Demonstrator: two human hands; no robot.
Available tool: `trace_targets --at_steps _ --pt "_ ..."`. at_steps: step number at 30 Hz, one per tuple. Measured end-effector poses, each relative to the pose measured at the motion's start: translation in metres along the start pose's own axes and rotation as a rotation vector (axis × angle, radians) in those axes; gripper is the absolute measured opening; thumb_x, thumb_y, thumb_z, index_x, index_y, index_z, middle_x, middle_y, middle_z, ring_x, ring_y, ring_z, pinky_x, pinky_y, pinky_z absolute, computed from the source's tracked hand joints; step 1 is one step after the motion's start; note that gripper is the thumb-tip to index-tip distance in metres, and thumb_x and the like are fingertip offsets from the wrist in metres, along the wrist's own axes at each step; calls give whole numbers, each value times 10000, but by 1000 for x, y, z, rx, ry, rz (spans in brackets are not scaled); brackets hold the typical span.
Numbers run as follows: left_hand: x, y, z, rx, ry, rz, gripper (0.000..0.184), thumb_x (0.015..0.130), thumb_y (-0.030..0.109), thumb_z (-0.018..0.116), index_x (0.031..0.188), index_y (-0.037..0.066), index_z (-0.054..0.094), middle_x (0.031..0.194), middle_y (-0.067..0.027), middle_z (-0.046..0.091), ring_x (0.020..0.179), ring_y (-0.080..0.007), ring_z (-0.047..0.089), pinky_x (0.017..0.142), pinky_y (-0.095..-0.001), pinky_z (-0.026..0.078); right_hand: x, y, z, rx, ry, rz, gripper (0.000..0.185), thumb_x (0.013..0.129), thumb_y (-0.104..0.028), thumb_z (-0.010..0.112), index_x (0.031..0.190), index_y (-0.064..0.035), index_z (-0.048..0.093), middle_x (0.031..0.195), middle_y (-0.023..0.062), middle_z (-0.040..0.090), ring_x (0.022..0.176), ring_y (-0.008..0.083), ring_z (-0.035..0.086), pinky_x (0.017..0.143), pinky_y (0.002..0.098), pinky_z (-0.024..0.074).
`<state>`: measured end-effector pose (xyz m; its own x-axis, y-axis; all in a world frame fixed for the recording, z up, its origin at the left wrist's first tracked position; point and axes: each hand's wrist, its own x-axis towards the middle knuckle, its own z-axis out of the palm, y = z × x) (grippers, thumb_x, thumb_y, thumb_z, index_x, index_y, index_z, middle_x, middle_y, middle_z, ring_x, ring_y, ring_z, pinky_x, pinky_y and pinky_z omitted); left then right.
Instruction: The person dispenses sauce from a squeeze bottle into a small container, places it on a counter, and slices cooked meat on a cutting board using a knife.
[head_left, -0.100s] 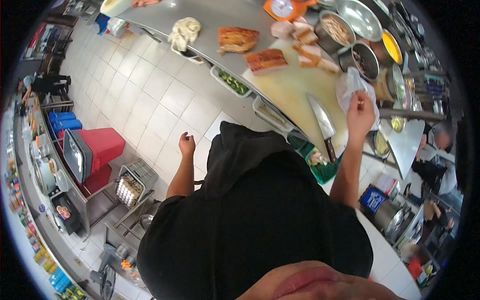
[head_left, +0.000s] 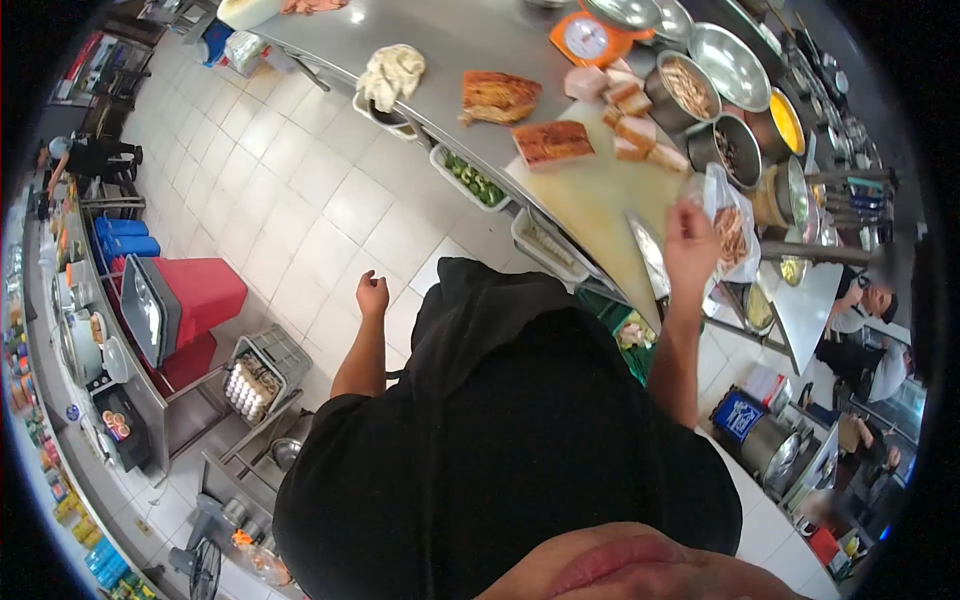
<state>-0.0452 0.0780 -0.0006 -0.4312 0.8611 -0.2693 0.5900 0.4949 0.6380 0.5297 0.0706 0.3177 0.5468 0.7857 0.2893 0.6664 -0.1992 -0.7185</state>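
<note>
My right hand (head_left: 692, 246) is over the right edge of the cutting board (head_left: 585, 205), its fingers curled and slightly blurred. What they hold, if anything, I cannot make out. Right beside it, a clear plastic bag (head_left: 738, 215) shows sliced meat inside. Partly behind the hand lies a knife (head_left: 648, 255), its handle hidden. My left hand (head_left: 373, 292) hangs over the floor with fingers loosely bent and nothing in them. A slab of browned pork (head_left: 552, 144) rests on the board's far end, near several pork chunks (head_left: 637, 135). Another slab (head_left: 499, 97) is on the steel counter.
Behind the board stand an orange scale (head_left: 586, 38), a pot of sliced meat (head_left: 686, 88), and a yellow-filled pot (head_left: 786, 124). A crumpled cloth (head_left: 391, 76) lies at the counter's edge. Below are a tray of green vegetables (head_left: 470, 181) and a green basket (head_left: 633, 335). People work at the far right.
My right hand has moved from on top of the plastic bag to its near left side, now covering the knife's handle. The meat in the bag shows now. My left hand stays about where it was.
</note>
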Motion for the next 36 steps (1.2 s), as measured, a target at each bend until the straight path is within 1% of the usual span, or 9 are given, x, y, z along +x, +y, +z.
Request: trace_targets --at_steps 12,16,17,20,23,24,27,30,36 --pt "46 -35 -40 -116 -45 74 419 869 206 727 1238 11 691 925 -177 750 862 -302 730 825 -402 576 -9 -201 173 218 -560 -305 435 900 -146 747 1312 -38 661 1124 161 728 939 247 726 824 346 577" --pt "45 -77 -62 -112 -25 -84 425 864 240 733 1239 41 703 973 -188 761 898 -317 737 840 -414 579 24 -232 264 203 -740 -321 508 883 -179 773 1350 -36 636 1039 157 743 939 247 731 816 362 577" --pt "42 -89 -70 -94 -15 -130 426 863 246 734 1237 43 705 976 -190 761 905 -319 738 844 -415 580 30 -243 290 138 -732 -317 560 863 -215 794 1362 -29 623 980 158 748 936 295 733 831 395 575" --pt "41 -160 -84 -57 16 -297 451 837 301 754 1206 44 722 992 -197 758 938 -336 730 866 -424 574 62 -261 381 -11 -828 -304 617 841 -235 805 1383 -26 596 1064 208 728 1025 367 705 902 448 557" --pt "38 -185 -113 18 5 -413 461 832 323 756 1201 47 730 1032 -202 753 997 -341 722 920 -426 564 87 -249 484 -159 -761 -393 635 831 -221 795 1386 -13 569 1184 258 685 1124 423 653 975 492 519" --pt "44 -206 -118 -70 -60 -552 465 834 318 755 1199 31 727 1044 -209 752 1009 -338 721 929 -422 563 96 -249 516 -151 -710 -406 626 831 -213 790 1382 -12 571 1191 263 684 1132 426 649 978 494 514" --pt "66 -160 -165 -68 -14 -582 463 850 290 738 1198 -14 714 1077 -227 747 1017 -329 722 930 -410 561 123 -266 580 -137 -597 -379 554 837 -193 774 1327 -11 591 1199 267 683 1137 436 645 973 493 512" --pt "116 -135 -181 -120 45 -529 458 868 265 727 1217 -30 700 1066 -216 748 996 -298 721 909 -385 558 165 -309 622 -167 -637 -286 536 842 -180 766 1316 -4 587 1192 266 685 1135 440 645 966 500 513" --pt "255 -70 -224 -305 275 -478 408 903 224 709 1233 -16 690 1003 -147 754 905 -222 710 838 -349 552 245 -388 749 -266 -698 -363 379 878 -181 697 1184 17 592 1145 281 693 1084 444 671 943 522 520"
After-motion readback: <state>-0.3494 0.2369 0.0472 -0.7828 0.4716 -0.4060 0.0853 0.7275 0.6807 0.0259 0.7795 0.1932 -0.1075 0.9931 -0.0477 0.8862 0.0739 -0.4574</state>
